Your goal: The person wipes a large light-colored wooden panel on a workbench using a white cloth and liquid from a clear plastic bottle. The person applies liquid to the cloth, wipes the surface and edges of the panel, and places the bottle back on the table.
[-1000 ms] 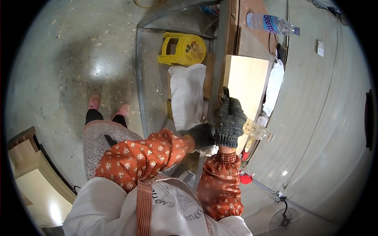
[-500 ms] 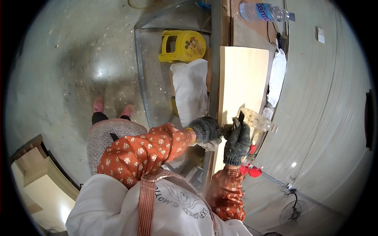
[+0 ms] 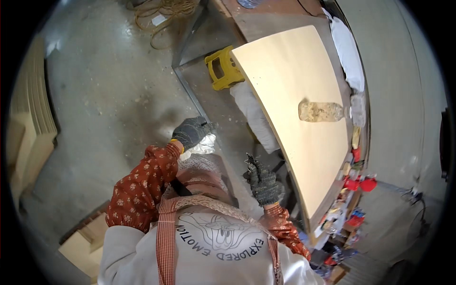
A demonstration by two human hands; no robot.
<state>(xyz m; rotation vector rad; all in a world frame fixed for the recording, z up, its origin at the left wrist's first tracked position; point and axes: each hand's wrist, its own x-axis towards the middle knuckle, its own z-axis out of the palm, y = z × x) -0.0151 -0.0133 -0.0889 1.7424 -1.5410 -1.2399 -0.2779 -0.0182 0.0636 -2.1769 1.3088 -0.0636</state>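
My left hand (image 3: pixel 192 132), in a dark grey knit glove, closes over a crumpled white cloth (image 3: pixel 202 145) in front of my lap. My right hand (image 3: pixel 262 183), gloved alike, hangs beside the near edge of a pale curved wooden board (image 3: pixel 299 95). Its fingers point away from me and are pressed together; a small dark thing shows at their tips, too unclear to name. On the board is a clear bottle (image 3: pixel 319 111) with brownish, grainy matter in or on it. I cannot tell whether it stands or lies.
A yellow plastic stool (image 3: pixel 222 71) and a white sack (image 3: pixel 256 118) are under the metal-framed workbench. Red-lidded containers (image 3: pixel 351 183) and clutter line the bench's right end. Stacked curved boards (image 3: pixel 35 109) stand on the left; a coiled hose (image 3: pixel 164 12) lies on the far floor.
Both hands have moved away from the board, the left one leftward with the white cloth, the right one back past the board's edge. My view has turned and shifted.
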